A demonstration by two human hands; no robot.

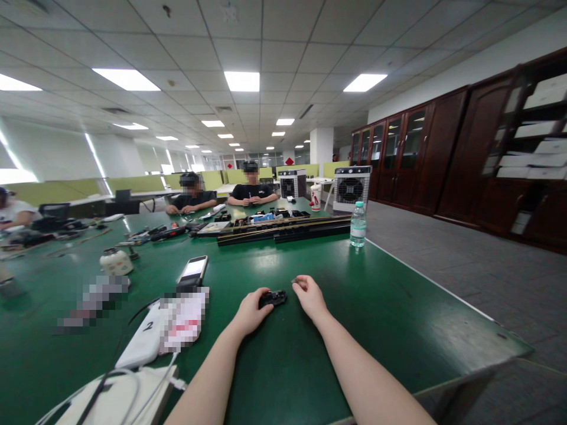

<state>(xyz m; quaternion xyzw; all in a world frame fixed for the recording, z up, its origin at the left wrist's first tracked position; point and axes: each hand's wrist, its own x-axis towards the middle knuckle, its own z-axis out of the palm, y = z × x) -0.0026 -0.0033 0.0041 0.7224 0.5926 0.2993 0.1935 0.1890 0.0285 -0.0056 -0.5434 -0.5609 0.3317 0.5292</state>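
My left hand [254, 310] is closed on the left end of a small black part [277, 298] with an uneven, detailed top, low over the green table [376, 295]. Its exact kind is too small to make out. To the right of that part, and apart from it, my right hand [309, 294] is closed in a pinch. Something tiny and greyish shows at its fingertips, too small to name.
A water bottle [358, 225] stands beyond my right hand. Long black-and-gold bars [283, 231] lie across the table ahead. To my left are a phone [193, 271], a white power bank [140, 337], cables and a white jar [116, 261]. Two people sit opposite.
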